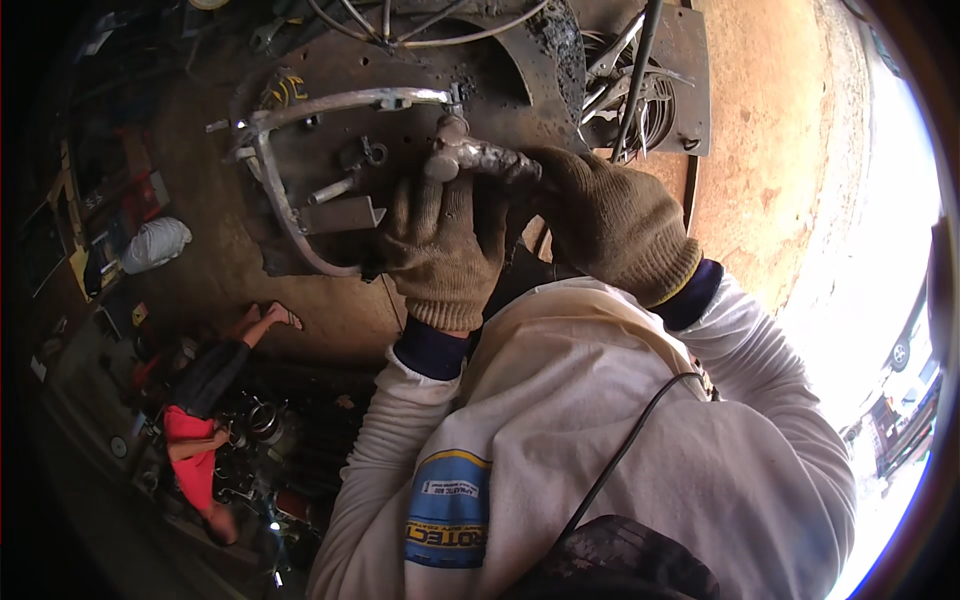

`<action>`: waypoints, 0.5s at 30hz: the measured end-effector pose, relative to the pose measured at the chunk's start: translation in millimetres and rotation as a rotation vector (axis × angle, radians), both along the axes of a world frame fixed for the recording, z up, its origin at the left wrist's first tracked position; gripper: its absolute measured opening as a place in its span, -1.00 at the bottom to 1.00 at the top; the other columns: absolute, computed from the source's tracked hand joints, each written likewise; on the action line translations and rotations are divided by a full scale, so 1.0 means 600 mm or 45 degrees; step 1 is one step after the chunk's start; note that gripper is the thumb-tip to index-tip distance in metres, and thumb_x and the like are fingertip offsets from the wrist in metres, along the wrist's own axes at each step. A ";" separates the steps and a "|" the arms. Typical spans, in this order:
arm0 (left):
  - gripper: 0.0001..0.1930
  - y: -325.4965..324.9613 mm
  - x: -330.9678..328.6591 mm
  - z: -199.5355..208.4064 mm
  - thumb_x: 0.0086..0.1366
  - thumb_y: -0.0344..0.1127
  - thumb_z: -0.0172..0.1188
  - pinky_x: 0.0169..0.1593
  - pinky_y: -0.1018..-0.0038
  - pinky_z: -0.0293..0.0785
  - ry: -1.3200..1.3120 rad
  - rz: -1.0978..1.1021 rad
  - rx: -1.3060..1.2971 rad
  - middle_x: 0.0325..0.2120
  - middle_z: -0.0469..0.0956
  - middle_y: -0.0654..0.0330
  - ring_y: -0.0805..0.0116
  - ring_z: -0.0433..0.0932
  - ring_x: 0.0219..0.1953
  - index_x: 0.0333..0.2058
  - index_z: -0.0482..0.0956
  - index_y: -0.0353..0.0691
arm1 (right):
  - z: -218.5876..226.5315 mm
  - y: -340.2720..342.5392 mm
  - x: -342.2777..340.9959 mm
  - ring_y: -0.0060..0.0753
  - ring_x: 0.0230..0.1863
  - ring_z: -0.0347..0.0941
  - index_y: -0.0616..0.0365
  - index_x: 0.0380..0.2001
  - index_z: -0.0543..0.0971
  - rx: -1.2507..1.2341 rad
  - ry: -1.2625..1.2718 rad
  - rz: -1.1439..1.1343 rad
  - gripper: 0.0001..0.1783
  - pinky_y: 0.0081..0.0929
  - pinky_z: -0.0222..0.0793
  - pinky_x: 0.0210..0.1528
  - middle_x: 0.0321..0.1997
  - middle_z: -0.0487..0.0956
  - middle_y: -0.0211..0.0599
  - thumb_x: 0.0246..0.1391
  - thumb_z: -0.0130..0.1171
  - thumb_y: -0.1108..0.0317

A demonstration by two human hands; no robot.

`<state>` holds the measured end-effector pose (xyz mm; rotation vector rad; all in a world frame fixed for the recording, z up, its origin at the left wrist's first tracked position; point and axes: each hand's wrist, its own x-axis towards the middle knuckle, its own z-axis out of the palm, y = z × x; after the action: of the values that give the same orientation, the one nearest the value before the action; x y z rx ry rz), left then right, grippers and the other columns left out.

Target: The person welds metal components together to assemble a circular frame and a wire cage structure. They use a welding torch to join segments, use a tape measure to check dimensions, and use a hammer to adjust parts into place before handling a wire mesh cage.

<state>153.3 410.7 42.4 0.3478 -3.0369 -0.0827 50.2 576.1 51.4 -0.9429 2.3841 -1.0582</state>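
My right hand (625, 215), in a brown knit glove, is closed round the handle of a rough, stubby metal hammer (480, 158). The hammer's head points left, just above the fingers of my left hand (440, 235). That hand wears a matching glove, its fingers bent and close together; what they grip, if anything, is hidden. A curved metal-rod frame (272, 170) lies left of my left hand, and its lower end runs up beside the glove. Inside its curve are a short angle-iron piece (342, 215) and a small metal rod (332, 190).
A dark steel worktable (400, 60) carries the work. A round wire frame (440, 38) lies at its far edge. Coiled cable (650, 110) hangs at the far right. To the lower left, a person in a red shirt (190, 445) bends over machine parts (262, 420).
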 end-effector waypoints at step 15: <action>-0.50 -0.006 0.003 -0.008 0.27 0.09 0.25 0.14 0.05 0.41 -0.051 -0.001 0.072 0.15 0.49 0.19 0.06 0.41 0.17 0.09 0.61 -0.05 | 0.041 0.003 -0.005 -0.09 -0.29 0.67 0.10 0.09 0.56 0.086 -0.074 -0.005 -0.54 -0.31 0.58 -0.33 -0.26 0.67 -0.11 0.14 0.32 0.22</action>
<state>154.9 407.2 37.3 0.3567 -3.0793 -0.1641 47.0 578.1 75.8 -0.8727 2.3598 -0.9868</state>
